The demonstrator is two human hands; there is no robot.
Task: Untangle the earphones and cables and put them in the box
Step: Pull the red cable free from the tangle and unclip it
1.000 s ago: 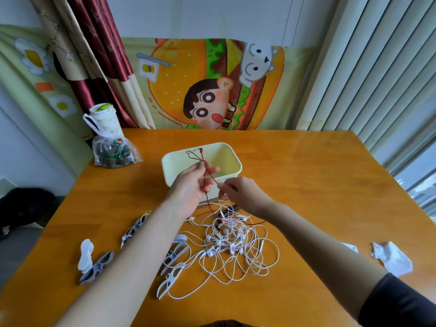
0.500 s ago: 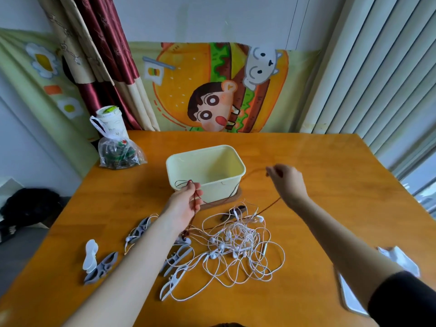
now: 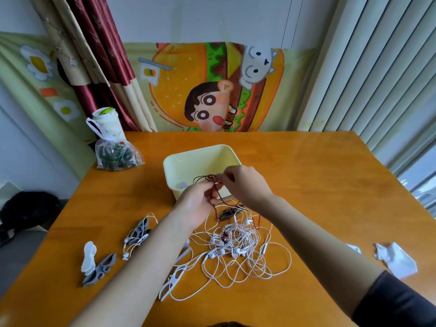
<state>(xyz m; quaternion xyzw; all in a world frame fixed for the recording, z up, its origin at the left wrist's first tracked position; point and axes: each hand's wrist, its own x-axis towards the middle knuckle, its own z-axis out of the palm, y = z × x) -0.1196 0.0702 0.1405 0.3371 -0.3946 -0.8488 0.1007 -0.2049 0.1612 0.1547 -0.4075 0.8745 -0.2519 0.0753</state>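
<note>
Tangle of white earphones (image 3: pixel 238 253) nearest, spread loose on the desk (image 3: pixel 318 185), none boxed yet. Beyond it, left hand (image 3: pixel 197 205) and right hand (image 3: pixel 246 182) close together, both pinching a dark red cable (image 3: pixel 210 178), looped over the near rim of the box (image 3: pixel 203 159), tail trailing down into the tangle. Step in hand, likely: freeing and coiling this one cable. Next: drawing the tail clear, then lowering into the box.

Orange wooden table (image 3: pixel 318 175), cartoon wall cloth (image 3: pixel 212 86), red curtain (image 3: pixel 99 43), blinds (image 3: pixel 377 67).
</note>
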